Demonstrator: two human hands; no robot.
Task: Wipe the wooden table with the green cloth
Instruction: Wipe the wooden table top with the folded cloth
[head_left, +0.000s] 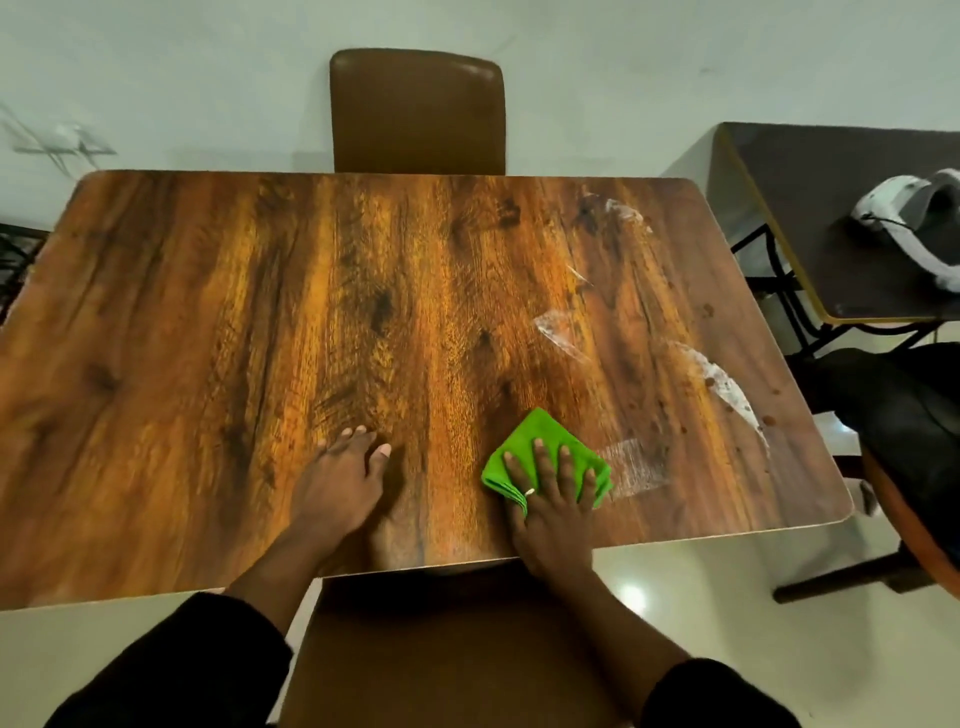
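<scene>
Overhead, right hand (553, 499) presses flat, fingers spread, on green cloth (535, 441); left hand (340, 480) rests open, empty, on streaked wooden table (260, 322) between brown chairs (418, 114).

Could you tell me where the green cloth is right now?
The green cloth lies near the wooden table's front-right edge, flat under the right hand.

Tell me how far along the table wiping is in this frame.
Early to midway. The left and middle of the wooden table look dry, though I cannot tell if they were wiped. In hand: the right hand presses the green cloth flat near the front edge; the left hand braces. Left: wet streaks along the right side.
</scene>
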